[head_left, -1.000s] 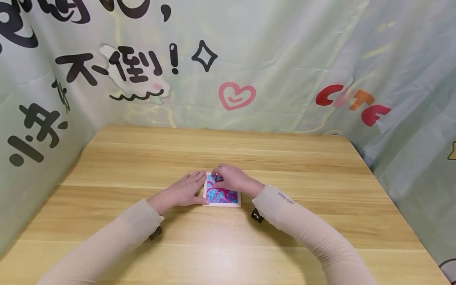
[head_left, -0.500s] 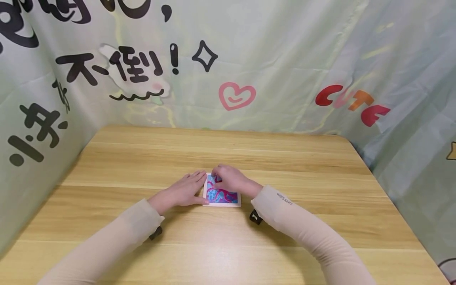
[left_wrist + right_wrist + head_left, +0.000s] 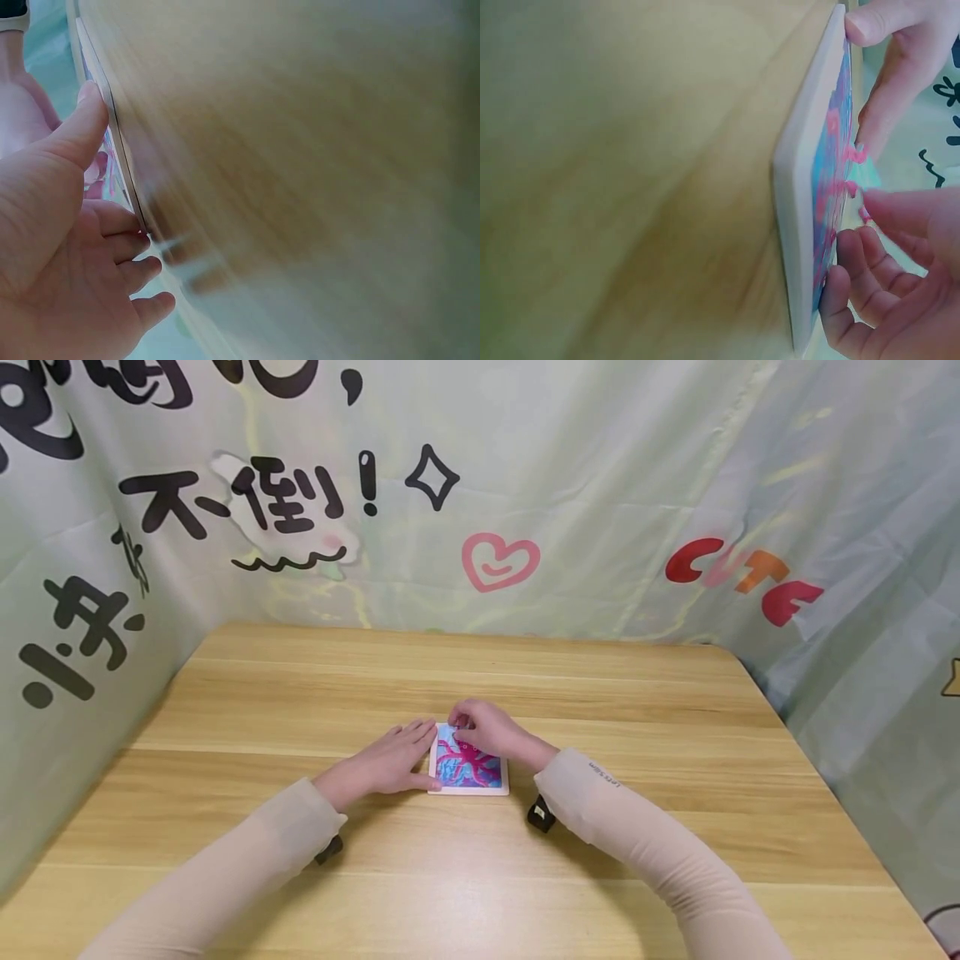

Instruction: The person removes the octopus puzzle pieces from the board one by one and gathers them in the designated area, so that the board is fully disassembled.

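A small square picture puzzle (image 3: 474,792) with a pale frame lies flat on the table; its picture is a pink octopus on blue. My left hand (image 3: 386,762) rests against its left side, fingers extended, the thumb on the near left corner. Over the far part of the puzzle, my right hand (image 3: 487,731) has curled fingers. In the right wrist view, its thumb and a finger pinch a small pink-and-teal puzzle piece (image 3: 865,174), raised from the picture and partly hidden. Its other fingers touch the puzzle's edge.
The wooden table (image 3: 480,877) spreads around the puzzle on all sides. A printed cloth curtain (image 3: 585,502) hangs behind it and along both sides. A black wrist device (image 3: 541,814) sits under the right sleeve, another (image 3: 328,850) under the left.
My right hand has lifted slightly and shifted away toward the far edge of the puzzle, baring more of the octopus. The left hand and the puzzle stay in place.
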{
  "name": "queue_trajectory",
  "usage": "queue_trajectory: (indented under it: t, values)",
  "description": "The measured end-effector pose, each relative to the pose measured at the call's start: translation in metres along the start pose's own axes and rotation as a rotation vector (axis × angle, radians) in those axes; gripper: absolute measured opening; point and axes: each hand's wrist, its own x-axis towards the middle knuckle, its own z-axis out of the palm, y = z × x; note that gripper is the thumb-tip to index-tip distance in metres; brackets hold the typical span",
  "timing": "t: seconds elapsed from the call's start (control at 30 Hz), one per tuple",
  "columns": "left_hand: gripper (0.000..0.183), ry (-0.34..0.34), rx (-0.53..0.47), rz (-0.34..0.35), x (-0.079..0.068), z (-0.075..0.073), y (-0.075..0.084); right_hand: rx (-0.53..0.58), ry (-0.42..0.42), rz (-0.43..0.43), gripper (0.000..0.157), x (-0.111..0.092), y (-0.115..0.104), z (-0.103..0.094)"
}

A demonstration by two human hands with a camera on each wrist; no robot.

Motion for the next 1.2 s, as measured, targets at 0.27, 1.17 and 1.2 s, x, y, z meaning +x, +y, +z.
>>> queue_trajectory:
  t: [0.27,1.17,1.2]
  values:
    - [0.09,0.0,0.008,0.005,-0.001,0.0,0.0,0.153,0.041,0.073,0.002,0.002,0.005,0.0]
    - [0.089,-0.011,0.033,-0.006,-0.001,-0.001,0.003,0.372,0.135,0.331,0.015,-0.031,0.067,-0.063]
    - [0.089,-0.011,0.034,-0.006,-0.001,-0.001,0.003,0.367,0.132,0.333,0.015,-0.034,0.071,-0.066]
